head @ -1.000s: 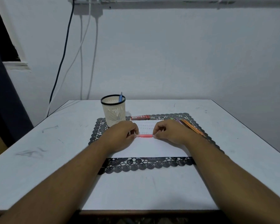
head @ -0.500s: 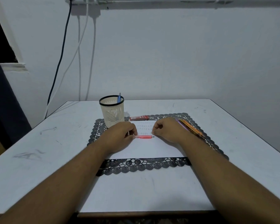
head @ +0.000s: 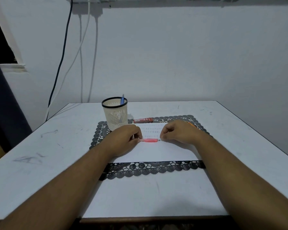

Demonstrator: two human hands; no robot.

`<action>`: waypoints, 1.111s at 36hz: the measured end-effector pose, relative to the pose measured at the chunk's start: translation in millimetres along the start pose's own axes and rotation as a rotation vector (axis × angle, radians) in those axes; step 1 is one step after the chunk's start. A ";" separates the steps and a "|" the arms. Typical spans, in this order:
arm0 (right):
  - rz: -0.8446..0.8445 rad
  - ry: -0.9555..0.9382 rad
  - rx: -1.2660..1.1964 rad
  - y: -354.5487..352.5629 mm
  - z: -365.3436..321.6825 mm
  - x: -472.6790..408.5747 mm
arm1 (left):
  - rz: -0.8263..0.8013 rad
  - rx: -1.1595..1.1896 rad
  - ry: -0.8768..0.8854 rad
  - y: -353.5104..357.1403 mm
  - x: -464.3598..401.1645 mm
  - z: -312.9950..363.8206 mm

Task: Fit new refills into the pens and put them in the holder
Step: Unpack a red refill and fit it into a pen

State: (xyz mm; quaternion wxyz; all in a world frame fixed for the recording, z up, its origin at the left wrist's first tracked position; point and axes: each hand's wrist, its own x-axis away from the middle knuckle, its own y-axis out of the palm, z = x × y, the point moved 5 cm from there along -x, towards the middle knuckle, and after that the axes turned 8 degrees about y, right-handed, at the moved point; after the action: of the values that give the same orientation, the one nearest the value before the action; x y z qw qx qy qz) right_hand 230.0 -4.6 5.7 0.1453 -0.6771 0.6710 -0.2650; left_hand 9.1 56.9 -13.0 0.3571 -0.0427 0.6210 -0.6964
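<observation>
Feed steady, and I read a white table (head: pixel 40 163), scuffed with grey marks on its left side, pushed up against a plain pale wall (head: pixel 173 55). A dark cable (head: pixel 61 52) and white cables (head: pixel 81 55) drop down the wall from a fixture at the top edge. Dark window opening (head: pixel 0 39) at far left, with a dark curtain below it.

On the table lies a black lace-edged mat (head: pixel 153 170), and a white sheet of paper (head: pixel 156 151) lies over its middle, with faint print on the far part.

Left hand (head: pixel 123 140): fingers curled, pinching one end of the pink pen (head: pixel 150 140). The pen lies level, just over the paper, between both hands.

Right hand (head: pixel 178 131): fingers curled into a loose fist, fingertips right at the pen's metal tip. I cannot tell whether they actually pinch it or anything else.

The holder (head: pixel 115 113), a cream mesh cup with a black rim, stands upright on the mat's far left corner, just beyond the left hand. One blue pen (head: pixel 122 99) stands in it.

A small red box (head: pixel 143 120) lies flat on the mat, right of the holder. An orange pen (head: pixel 192 125) shows partly behind the right hand; the rest is hidden.
</observation>
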 end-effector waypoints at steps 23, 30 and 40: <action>0.054 0.015 0.282 -8.6 9.0 -17.9 | 0.000 0.032 0.014 2.5 -0.4 0.6; 0.116 -0.068 0.323 6.1 -2.3 -22.6 | -0.002 0.022 0.019 1.2 -0.4 1.9; 0.124 -0.127 0.322 18.7 -9.5 -29.2 | -0.006 0.008 0.020 2.5 -1.1 2.5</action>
State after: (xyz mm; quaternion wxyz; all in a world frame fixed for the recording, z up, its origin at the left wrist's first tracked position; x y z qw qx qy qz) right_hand 210.4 24.7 -1.7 0.3101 -0.6178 0.6497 -0.3163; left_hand 12.4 55.5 -14.3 0.3490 -0.0362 0.6215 -0.7004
